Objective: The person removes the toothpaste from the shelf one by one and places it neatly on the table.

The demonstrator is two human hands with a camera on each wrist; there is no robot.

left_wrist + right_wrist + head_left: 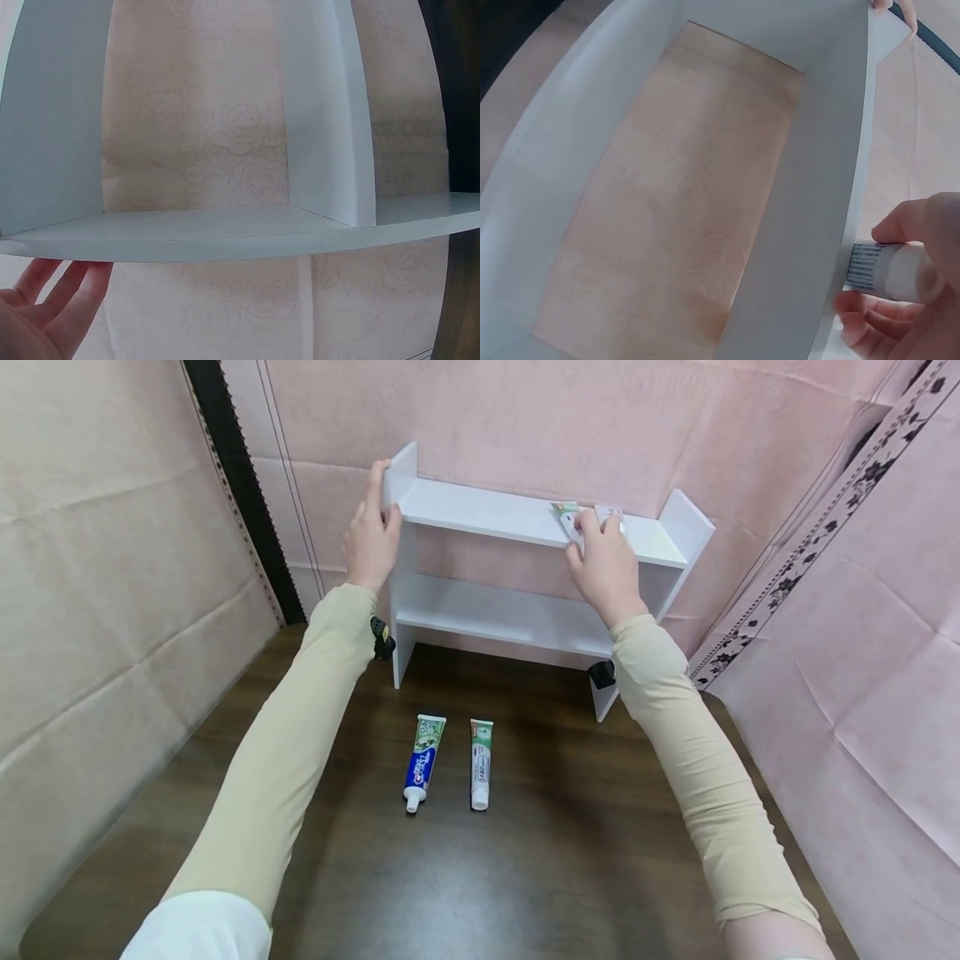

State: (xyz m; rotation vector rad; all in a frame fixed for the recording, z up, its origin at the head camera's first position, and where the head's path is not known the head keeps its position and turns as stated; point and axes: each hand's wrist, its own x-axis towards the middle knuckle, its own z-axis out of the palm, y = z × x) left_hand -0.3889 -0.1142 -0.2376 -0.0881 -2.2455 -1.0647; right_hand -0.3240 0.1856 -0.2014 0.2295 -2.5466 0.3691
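My left hand (371, 547) is grasping the shelf (495, 607) high on its left side, fingers pressing the outer face; my right hand (609, 572) is pinching a white-capped tube (877, 268) between thumb and fingers, the tube lying on the top board near the right end, its cap jutting past the front edge; another item (611, 512) is sitting just beside it, partly hidden, can't tell what; a blue tube (423, 762) and a green-white tube (481, 765) are lying side by side, apart, caps toward me, on the table (480, 885) before the shelf.
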